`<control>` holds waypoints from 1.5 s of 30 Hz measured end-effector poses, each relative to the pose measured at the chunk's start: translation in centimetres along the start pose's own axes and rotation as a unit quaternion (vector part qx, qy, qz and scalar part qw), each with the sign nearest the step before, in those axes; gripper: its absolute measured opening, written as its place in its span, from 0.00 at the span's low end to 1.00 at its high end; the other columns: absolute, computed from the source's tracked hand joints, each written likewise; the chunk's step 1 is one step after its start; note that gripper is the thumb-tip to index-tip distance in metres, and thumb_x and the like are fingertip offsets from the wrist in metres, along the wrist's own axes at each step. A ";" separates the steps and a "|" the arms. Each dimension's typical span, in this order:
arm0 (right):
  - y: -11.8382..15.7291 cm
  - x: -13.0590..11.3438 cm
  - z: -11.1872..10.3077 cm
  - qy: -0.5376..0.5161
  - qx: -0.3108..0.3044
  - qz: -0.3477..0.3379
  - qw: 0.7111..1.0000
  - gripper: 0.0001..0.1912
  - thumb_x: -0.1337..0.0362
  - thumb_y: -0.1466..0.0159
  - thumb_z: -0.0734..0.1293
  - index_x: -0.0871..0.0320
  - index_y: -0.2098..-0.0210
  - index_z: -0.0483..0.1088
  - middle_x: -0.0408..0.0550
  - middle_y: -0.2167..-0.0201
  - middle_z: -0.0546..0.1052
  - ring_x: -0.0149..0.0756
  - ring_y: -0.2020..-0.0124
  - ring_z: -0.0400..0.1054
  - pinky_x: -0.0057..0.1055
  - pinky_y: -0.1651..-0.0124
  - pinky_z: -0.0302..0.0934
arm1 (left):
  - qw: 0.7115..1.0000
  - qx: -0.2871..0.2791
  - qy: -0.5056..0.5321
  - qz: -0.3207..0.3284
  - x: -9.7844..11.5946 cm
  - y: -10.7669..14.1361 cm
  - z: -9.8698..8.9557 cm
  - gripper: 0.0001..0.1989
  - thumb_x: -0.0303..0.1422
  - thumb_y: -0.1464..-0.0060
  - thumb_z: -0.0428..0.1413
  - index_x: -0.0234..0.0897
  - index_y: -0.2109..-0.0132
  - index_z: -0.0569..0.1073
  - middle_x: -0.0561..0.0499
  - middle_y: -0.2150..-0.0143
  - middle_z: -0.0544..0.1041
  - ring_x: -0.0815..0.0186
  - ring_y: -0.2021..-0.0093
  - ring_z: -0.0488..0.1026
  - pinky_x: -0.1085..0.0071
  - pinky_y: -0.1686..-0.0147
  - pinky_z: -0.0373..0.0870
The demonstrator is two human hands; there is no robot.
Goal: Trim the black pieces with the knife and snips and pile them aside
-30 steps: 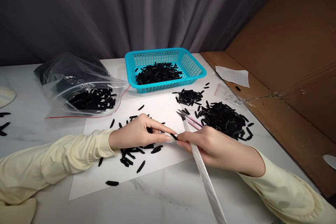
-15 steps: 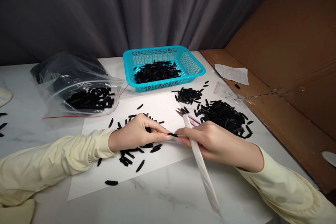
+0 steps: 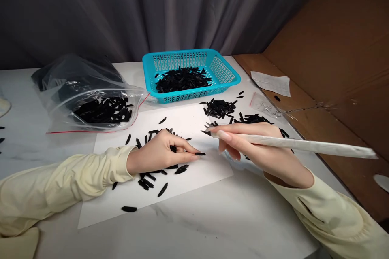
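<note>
My left hand is closed in a pinch over the white sheet, with one small black strip sticking out past thumb and fingertip. Across from it, my right hand grips a craft knife with a long white wrapped handle. Its dark pointed blade faces left, apart from the pinched strip. Loose black strips lie on the sheet around and beneath my left hand. Part of a heap of black strips is hidden behind my right hand.
A blue basket holding black strips stands at the back. On the left lies an unsealed zip bag of similar strips. A smaller heap lies before the basket. Paper slip and cardboard wall are at the right.
My right hand has drawn back from the strip and turned the knife, its handle swinging from pointing toward me to pointing right. My left hand keeps its pinch on the strip.
</note>
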State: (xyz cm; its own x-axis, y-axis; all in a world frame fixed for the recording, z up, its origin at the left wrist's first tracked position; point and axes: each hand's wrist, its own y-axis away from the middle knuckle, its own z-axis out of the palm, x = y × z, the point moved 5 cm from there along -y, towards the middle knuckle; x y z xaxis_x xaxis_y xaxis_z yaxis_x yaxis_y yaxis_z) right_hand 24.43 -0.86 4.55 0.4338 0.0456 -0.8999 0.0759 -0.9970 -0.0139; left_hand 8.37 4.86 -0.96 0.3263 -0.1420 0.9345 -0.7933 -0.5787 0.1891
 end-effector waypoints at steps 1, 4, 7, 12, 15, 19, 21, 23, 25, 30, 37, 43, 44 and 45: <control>0.0 0.1 0.0 -0.011 0.003 0.026 1.000 0.12 0.57 0.38 0.65 0.57 0.64 0.77 0.45 0.79 0.73 0.29 0.82 0.61 0.27 0.80 0.58 | 1.000 0.001 -0.001 0.001 0.0 0.0 0.0 0.13 0.35 0.52 0.58 0.31 0.63 0.81 0.51 0.79 0.72 0.74 0.80 0.58 0.78 0.81 0.55; 0.0 0.6 0.0 -0.051 0.004 0.083 0.995 0.10 0.59 0.43 0.69 0.56 0.64 0.78 0.45 0.81 0.74 0.30 0.83 0.62 0.26 0.83 0.58 | 1.000 0.003 -0.004 0.004 -0.1 0.1 -0.1 0.13 0.35 0.52 0.58 0.31 0.63 0.81 0.52 0.80 0.72 0.74 0.81 0.57 0.78 0.82 0.53; -0.1 0.8 0.1 -0.056 -0.014 0.091 0.994 0.07 0.60 0.44 0.70 0.56 0.69 0.77 0.43 0.84 0.73 0.29 0.85 0.61 0.25 0.83 0.57 | 1.000 0.006 -0.003 0.009 0.0 0.1 0.0 0.12 0.34 0.52 0.59 0.31 0.62 0.81 0.52 0.80 0.72 0.75 0.81 0.56 0.78 0.82 0.53; -0.1 0.8 0.4 -0.062 -0.027 0.108 0.992 0.08 0.58 0.44 0.69 0.56 0.68 0.72 0.41 0.83 0.73 0.28 0.85 0.61 0.25 0.81 0.58 | 1.000 0.014 -0.002 0.006 0.1 0.0 0.0 0.12 0.34 0.52 0.59 0.33 0.63 0.81 0.51 0.79 0.73 0.75 0.80 0.57 0.78 0.81 0.54; -0.1 0.6 0.6 -0.062 -0.025 0.115 0.991 0.10 0.57 0.45 0.70 0.56 0.75 0.73 0.43 0.81 0.74 0.30 0.82 0.65 0.26 0.78 0.61 | 1.000 0.020 -0.001 -0.001 0.0 0.0 -0.1 0.11 0.35 0.53 0.59 0.32 0.64 0.81 0.51 0.79 0.73 0.74 0.80 0.57 0.78 0.81 0.54; -0.2 0.7 0.5 -0.083 -0.031 0.121 0.989 0.11 0.58 0.47 0.72 0.58 0.79 0.74 0.46 0.80 0.76 0.32 0.80 0.68 0.27 0.78 0.62 | 1.000 0.021 0.007 -0.008 -0.2 0.0 0.0 0.11 0.35 0.53 0.59 0.32 0.65 0.81 0.52 0.80 0.71 0.75 0.80 0.56 0.78 0.82 0.54; -0.4 1.1 0.5 -0.100 -0.041 0.130 0.986 0.08 0.59 0.48 0.73 0.58 0.77 0.76 0.46 0.79 0.76 0.32 0.80 0.69 0.26 0.80 0.61 | 1.000 0.021 0.005 -0.009 -0.2 0.0 0.0 0.11 0.35 0.53 0.59 0.32 0.65 0.81 0.53 0.81 0.70 0.75 0.80 0.55 0.78 0.82 0.52; -0.5 1.4 0.5 -0.094 -0.051 0.125 0.986 0.06 0.61 0.48 0.73 0.58 0.76 0.77 0.46 0.79 0.76 0.33 0.79 0.70 0.25 0.80 0.60 | 1.000 0.023 0.003 -0.010 -0.3 0.0 -0.1 0.11 0.35 0.53 0.59 0.33 0.65 0.81 0.53 0.81 0.68 0.75 0.80 0.54 0.77 0.82 0.51; -0.7 1.5 0.5 -0.075 -0.053 0.097 0.991 0.05 0.62 0.49 0.74 0.57 0.76 0.77 0.46 0.77 0.77 0.35 0.76 0.71 0.26 0.77 0.64 | 1.000 0.024 0.003 -0.011 -0.3 0.0 -0.1 0.11 0.35 0.53 0.59 0.32 0.65 0.81 0.54 0.82 0.67 0.75 0.80 0.53 0.77 0.83 0.50; -0.5 1.3 0.9 -0.075 -0.033 0.066 0.994 0.03 0.66 0.48 0.73 0.55 0.77 0.76 0.47 0.66 0.79 0.42 0.62 0.74 0.31 0.62 0.70 | 1.000 0.023 0.004 -0.014 -0.4 -0.1 -0.1 0.11 0.35 0.53 0.59 0.32 0.65 0.81 0.53 0.82 0.67 0.75 0.81 0.53 0.77 0.83 0.50; -0.1 0.8 1.8 -0.123 -0.065 0.088 0.986 0.05 0.69 0.44 0.70 0.56 0.77 0.76 0.49 0.63 0.79 0.43 0.61 0.75 0.32 0.62 0.71 | 1.000 0.025 0.015 -0.009 -0.3 0.0 -0.1 0.10 0.34 0.53 0.59 0.32 0.66 0.81 0.53 0.81 0.69 0.75 0.80 0.55 0.77 0.82 0.52; 0.0 0.5 1.8 -0.129 -0.083 0.096 0.984 0.05 0.69 0.43 0.70 0.57 0.75 0.75 0.49 0.63 0.79 0.41 0.59 0.74 0.30 0.59 0.70 | 1.000 0.024 0.004 -0.012 -0.2 0.0 -0.1 0.10 0.35 0.53 0.59 0.32 0.67 0.81 0.53 0.80 0.70 0.74 0.79 0.56 0.77 0.81 0.53; 0.0 0.5 1.8 -0.127 -0.087 0.096 0.983 0.04 0.68 0.43 0.69 0.57 0.75 0.75 0.49 0.63 0.79 0.41 0.59 0.74 0.30 0.59 0.70 | 1.000 0.025 0.002 -0.011 -0.1 0.0 -0.1 0.10 0.35 0.53 0.59 0.32 0.67 0.81 0.52 0.80 0.70 0.74 0.79 0.57 0.77 0.81 0.53; 0.0 0.5 1.8 -0.126 -0.089 0.097 0.983 0.04 0.68 0.43 0.69 0.57 0.75 0.75 0.49 0.62 0.79 0.41 0.59 0.74 0.30 0.58 0.70 | 1.000 0.025 0.000 -0.011 -0.1 0.0 -0.2 0.10 0.35 0.53 0.59 0.32 0.67 0.81 0.52 0.80 0.70 0.74 0.79 0.57 0.77 0.81 0.53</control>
State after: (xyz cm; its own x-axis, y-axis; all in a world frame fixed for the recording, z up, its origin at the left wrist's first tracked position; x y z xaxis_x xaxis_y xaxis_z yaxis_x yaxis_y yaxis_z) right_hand 23.08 -0.96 3.30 0.2218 -0.1844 -0.9575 0.1795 -0.9574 0.2260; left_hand 8.27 5.02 -1.05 0.3430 -0.1286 0.9305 -0.7595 -0.6208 0.1942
